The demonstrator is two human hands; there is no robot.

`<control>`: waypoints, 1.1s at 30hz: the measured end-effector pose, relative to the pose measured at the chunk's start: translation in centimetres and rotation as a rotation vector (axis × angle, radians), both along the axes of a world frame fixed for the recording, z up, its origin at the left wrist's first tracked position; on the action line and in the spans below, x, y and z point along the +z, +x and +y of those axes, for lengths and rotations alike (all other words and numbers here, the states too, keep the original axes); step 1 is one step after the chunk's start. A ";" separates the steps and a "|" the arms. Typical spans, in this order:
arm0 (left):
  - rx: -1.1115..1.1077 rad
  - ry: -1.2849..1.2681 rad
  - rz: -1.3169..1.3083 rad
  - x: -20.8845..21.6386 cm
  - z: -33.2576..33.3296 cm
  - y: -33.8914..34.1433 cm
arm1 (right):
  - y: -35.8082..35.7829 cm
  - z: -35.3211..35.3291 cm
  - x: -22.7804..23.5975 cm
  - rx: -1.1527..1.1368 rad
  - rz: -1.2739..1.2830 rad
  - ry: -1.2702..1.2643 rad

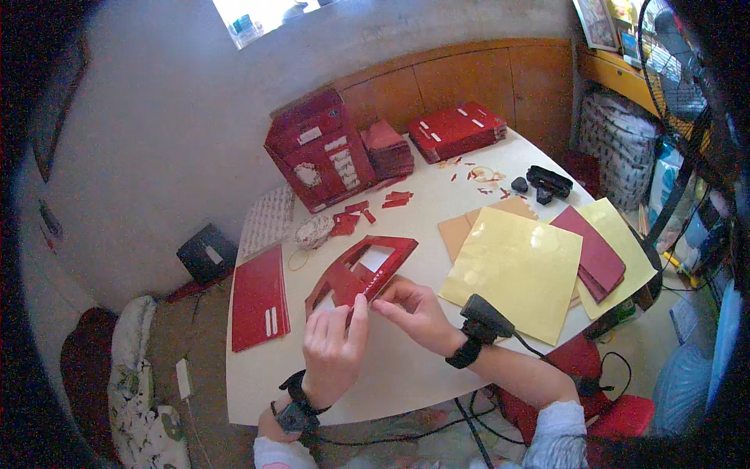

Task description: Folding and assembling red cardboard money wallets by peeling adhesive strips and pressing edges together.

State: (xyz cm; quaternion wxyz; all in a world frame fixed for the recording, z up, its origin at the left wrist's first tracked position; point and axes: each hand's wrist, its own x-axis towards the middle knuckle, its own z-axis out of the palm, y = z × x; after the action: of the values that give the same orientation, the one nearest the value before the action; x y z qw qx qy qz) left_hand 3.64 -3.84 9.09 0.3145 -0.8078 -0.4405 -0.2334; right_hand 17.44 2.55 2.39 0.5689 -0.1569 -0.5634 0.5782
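A red cardboard box blank (344,277) with cut-out windows stands tilted on the white table, right in front of me. My left hand (334,342) pinches its near edge between thumb and fingers. Close beside it, my right hand (414,313) holds the same edge, fingers curled and thumb toward the left hand. Part of the blank's lower edge is hidden behind my fingers. Flat red printed cards (258,301) lie to the left. Small red scraps (397,199) and a crumpled whitish ball (314,231) are scattered just beyond the blank.
Yellow sheets (516,270) and dark red folded card (594,250) cover the right side. At the back stand a large red carton (324,176), a stack of red pieces (388,148) and a red card stack (461,129). Black devices (549,181) lie at the far right.
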 end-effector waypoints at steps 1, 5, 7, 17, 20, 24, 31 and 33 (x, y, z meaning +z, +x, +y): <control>-0.001 -0.001 0.000 0.0 0.0 0.1 | 0.0 0.0 -0.1 -0.001 0.000 -0.001; -0.007 -0.017 -0.005 0.1 -0.1 0.0 | -0.2 0.1 -0.2 0.001 0.001 -0.001; -0.025 -0.006 -0.028 0.0 0.0 -0.1 | -0.1 0.1 -0.3 -0.011 0.002 0.007; -0.055 -0.046 -0.066 0.2 -0.3 -0.1 | 0.1 0.2 -0.2 -0.013 -0.092 0.021; -0.059 -0.052 -0.058 0.3 -0.4 -0.2 | -0.1 0.2 -0.3 -0.053 -0.096 0.059; -0.072 -0.063 -0.042 0.2 -0.3 -0.2 | 0.4 0.2 0.2 -0.160 -0.195 0.098; -0.070 -0.110 0.043 0.1 -0.5 -0.4 | 0.9 0.2 0.8 -0.206 -0.316 0.069; -0.068 -0.107 0.046 0.0 -0.5 -0.5 | 0.9 0.2 0.9 -0.193 -0.343 0.056</control>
State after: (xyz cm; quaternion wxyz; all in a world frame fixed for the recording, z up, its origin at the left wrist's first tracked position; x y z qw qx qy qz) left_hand 3.15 -4.37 9.04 0.2727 -0.8432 -0.4172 -0.2014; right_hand 18.32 2.71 3.27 0.5216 -0.2904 -0.6502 0.4700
